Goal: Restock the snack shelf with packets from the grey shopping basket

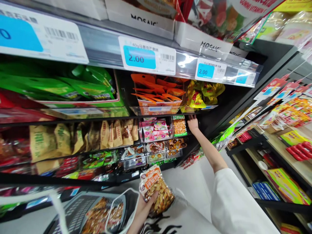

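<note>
My left hand [145,209], low in the middle of the view, is closed on a clear snack packet [159,193] with a white and orange label and brown, nut-like pieces inside. Further away, my right hand [193,124] reaches to the right end of a lower shelf. Its fingers are stretched out at the shelf edge, and nothing shows in them. Just left of it stands a green-topped packet [179,126] of golden snack pieces. Beside my left hand, a grey basket [78,208] holds several similar brown snack packets [103,213].
Above run price tags [146,57] on a shelf rail, over green bags [80,84], orange packets [158,89] and yellow packets [200,94]. Brown paper bags [109,134] line the lower shelf. A dark shelf side panel [234,94] and hanging packets [292,112] are at right. White loops [122,195] cross the basket.
</note>
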`<state>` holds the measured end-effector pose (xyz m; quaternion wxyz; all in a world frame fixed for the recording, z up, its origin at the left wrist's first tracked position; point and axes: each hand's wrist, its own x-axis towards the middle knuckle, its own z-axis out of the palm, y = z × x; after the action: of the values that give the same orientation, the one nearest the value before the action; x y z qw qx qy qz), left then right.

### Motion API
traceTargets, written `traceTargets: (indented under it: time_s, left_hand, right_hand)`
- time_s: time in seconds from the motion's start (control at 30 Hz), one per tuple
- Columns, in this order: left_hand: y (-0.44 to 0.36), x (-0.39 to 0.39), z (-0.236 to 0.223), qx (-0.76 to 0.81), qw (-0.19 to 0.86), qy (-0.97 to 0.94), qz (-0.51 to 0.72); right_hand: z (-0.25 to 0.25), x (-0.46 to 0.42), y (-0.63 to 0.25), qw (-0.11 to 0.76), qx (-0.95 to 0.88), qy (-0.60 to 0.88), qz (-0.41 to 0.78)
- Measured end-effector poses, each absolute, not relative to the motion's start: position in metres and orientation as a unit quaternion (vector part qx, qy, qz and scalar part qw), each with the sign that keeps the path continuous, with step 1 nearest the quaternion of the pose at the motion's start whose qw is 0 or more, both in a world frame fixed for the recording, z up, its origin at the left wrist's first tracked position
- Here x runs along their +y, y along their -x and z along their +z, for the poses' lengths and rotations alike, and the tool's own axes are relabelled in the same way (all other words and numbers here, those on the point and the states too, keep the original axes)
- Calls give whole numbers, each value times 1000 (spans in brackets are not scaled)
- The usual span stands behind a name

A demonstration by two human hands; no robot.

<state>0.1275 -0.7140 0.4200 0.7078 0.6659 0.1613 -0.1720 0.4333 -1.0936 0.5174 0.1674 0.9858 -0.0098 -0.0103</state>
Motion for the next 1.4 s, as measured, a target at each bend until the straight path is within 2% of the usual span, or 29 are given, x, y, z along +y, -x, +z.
traceTargets:
  time_s: [0.3,0.47,0.67,0.83,0.9,1.0,1.1,1.2,1.27,1.4]
  left_hand:
    - [-134,-714,423,164,712,-659,-179]
    - [-135,-717,420,170,724,-643,-182]
    - [-136,-719,420,165,716,-654,-180]
    - [-138,-717,429,174,737,-619,-207]
    - [-139,-717,434,174,740,-616,-207]
    - [-140,-718,441,185,742,-613,-197]
    - [-142,-720,444,202,750,-607,-169]
    - [-145,-721,441,205,760,-596,-155]
    - [-147,-721,437,202,766,-592,-149]
    - [-150,-724,429,216,774,-575,-150]
  right_hand:
    - [521,-1096,-416,176,25,-984,-13]
    - [525,-1095,-406,113,20,-993,9]
    - [528,-1087,-403,63,-103,-990,80]
    - [532,-1083,-404,-19,-168,-985,26]
    - [533,-1080,-402,-29,-150,-987,40]
    - [536,-1072,-388,-43,-64,-989,122]
    - [545,-1063,-356,-123,10,-966,227]
    - [561,-1059,-309,-231,11,-934,274]
    - [572,-1056,-273,-331,-22,-909,254]
    - [572,-1035,-207,-585,-56,-805,79]
